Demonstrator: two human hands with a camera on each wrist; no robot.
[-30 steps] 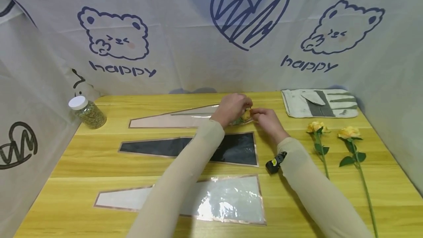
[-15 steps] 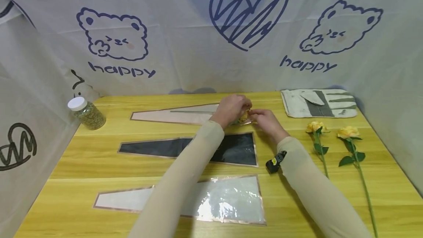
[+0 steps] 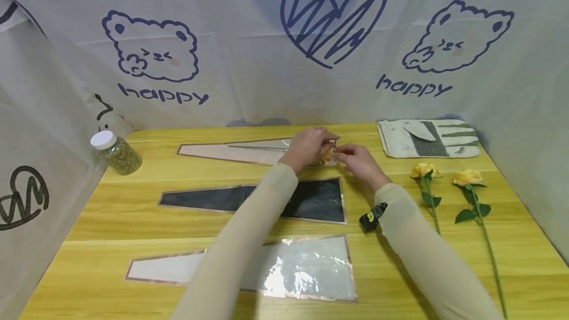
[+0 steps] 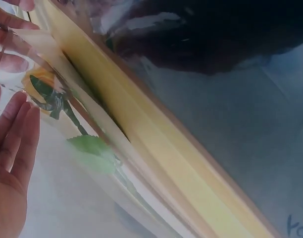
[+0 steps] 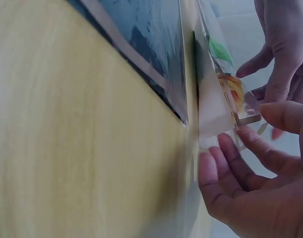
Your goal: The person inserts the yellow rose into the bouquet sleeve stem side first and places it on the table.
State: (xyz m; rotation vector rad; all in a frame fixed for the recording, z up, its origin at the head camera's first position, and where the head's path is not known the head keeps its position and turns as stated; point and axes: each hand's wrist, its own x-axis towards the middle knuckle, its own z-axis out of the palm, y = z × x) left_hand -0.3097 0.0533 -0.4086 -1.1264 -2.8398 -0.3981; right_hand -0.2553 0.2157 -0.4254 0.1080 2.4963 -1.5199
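A yellow rose with green leaves lies inside a clear-fronted, pale pink tapered flower sleeve at the back of the table. Its stem runs leftward within the sleeve. Both hands are at the wide right end. My left hand holds the film's upper edge beside the bloom, its palm covering part of the sleeve in the head view. Facing it, my right hand pinches the sleeve's end between thumb and fingers, plain in the right wrist view, where the orange-yellow petals show through the film.
A black flower sleeve and a white one lie nearer. Two yellow roses are on the right, below a pair of work gloves. At the back left stands a white-capped jar of dried bits.
The pink sleeve has shifted slightly right, with its end less raised. My right fingertips have moved a little left towards the left hand, and the bloom is now more hidden.
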